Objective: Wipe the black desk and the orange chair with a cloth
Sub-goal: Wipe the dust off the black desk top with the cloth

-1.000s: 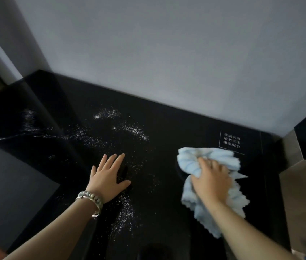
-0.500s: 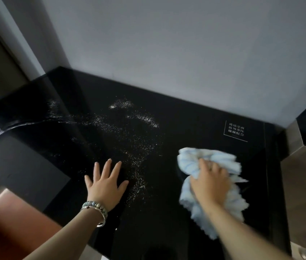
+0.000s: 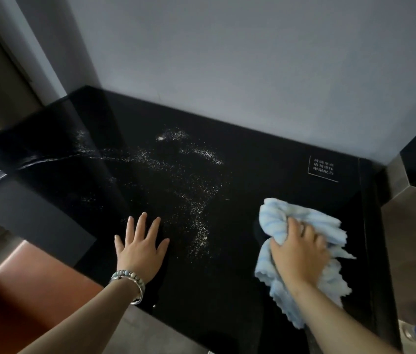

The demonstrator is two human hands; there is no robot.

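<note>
A crumpled pale blue striped cloth (image 3: pixel 301 215) is grasped by the right hand (image 3: pixel 300 254), whose fingers are curled into its folds, and it is pressed down on the right part of the glossy black desk (image 3: pixel 265 159), towards the near edge. The cloth spreads out from under the hand on the far side and on the near side, where its wavy border lies beside the forearm. The left hand (image 3: pixel 140 249) is laid flat, palm down, on the desk near its near edge, released, with the fingers straight and spread, and nothing is held in it. A bracelet of pale beads (image 3: pixel 129 277) is worn on the left wrist. Between the two hands, and further towards the far left, scattered white specks (image 3: pixel 194 200) are seen on the black surface in loose curved trails; they are well apart from the cloth. A small white printed label (image 3: pixel 322 169) with characters is found at the far right corner of the desk, beyond the cloth. The orange chair (image 3: pixel 23 290) is seen only in part at the near left, lower than the desk edge and under the left forearm. The desk is bordered on the far side by a plain grey wall (image 3: pixel 253 72).
</note>
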